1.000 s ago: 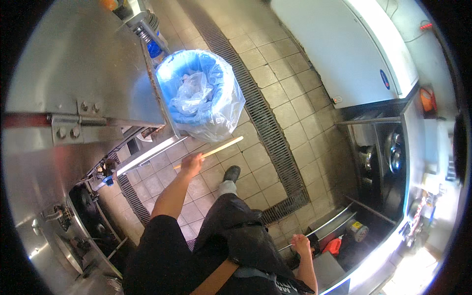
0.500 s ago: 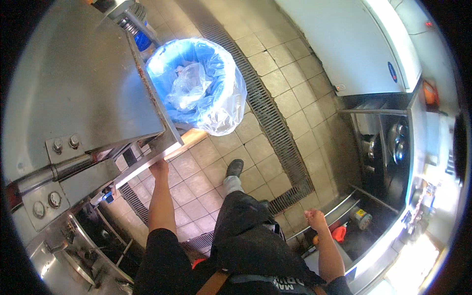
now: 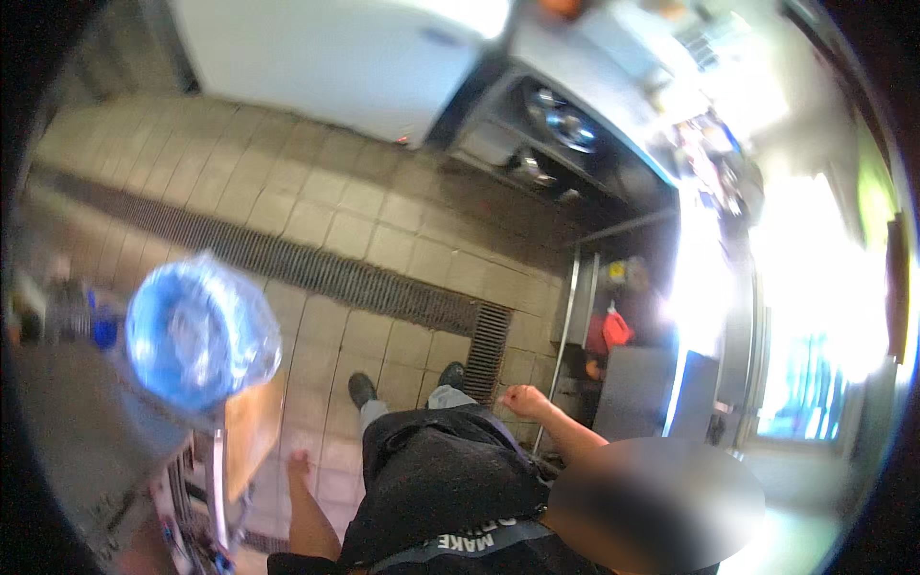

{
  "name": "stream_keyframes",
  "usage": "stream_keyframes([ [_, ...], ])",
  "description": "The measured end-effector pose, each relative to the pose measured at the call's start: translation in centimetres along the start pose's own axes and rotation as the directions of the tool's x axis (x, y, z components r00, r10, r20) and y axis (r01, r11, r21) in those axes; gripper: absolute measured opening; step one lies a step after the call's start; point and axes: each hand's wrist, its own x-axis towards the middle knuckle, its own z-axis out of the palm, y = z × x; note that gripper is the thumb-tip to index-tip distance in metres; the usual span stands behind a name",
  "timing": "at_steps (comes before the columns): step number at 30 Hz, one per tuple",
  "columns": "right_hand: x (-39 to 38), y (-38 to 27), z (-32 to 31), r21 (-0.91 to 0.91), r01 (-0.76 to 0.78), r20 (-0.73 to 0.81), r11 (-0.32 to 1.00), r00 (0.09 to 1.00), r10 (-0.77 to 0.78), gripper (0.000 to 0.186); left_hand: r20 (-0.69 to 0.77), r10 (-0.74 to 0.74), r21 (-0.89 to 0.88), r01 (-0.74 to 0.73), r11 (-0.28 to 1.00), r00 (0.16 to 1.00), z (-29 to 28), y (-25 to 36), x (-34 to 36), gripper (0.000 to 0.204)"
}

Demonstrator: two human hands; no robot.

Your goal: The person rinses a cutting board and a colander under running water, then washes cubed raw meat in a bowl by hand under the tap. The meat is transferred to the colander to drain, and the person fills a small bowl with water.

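My left hand hangs low over the floor tiles, to the right of a wooden board; its fingers are small and smeared. Nothing shows in it. My right hand is held out to the right of my body, its fingers curled in a loose fist with nothing seen inside. At the left stands a round bin lined with a blue bag and clear plastic, apart from both hands.
A metal floor drain grate crosses ahead of my shoes. A white cabinet stands beyond it. At right are steel shelving with shiny pans, a red plastic container and a bright window. A steel counter stands at left.
My view and body have turned to the right, so the bin now lies farther left. My left hand has come away from the metal counter's edge. The right hand stays curled.
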Motion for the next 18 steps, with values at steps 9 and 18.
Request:
stream_keyframes([
  [9,-5.3,17.0,7.5,0.363,-0.315,0.091,0.877,0.949,0.303,0.052,0.429,0.326,0.717,-0.537,0.445,0.843,27.6,25.2,1.9,0.007],
  [18,-1.0,34.2,3.3,0.739,-0.373,0.014,0.561,0.841,0.541,0.042,0.486,0.587,0.701,-0.690,0.181,0.648,56.3,44.9,-3.7,0.028],
])
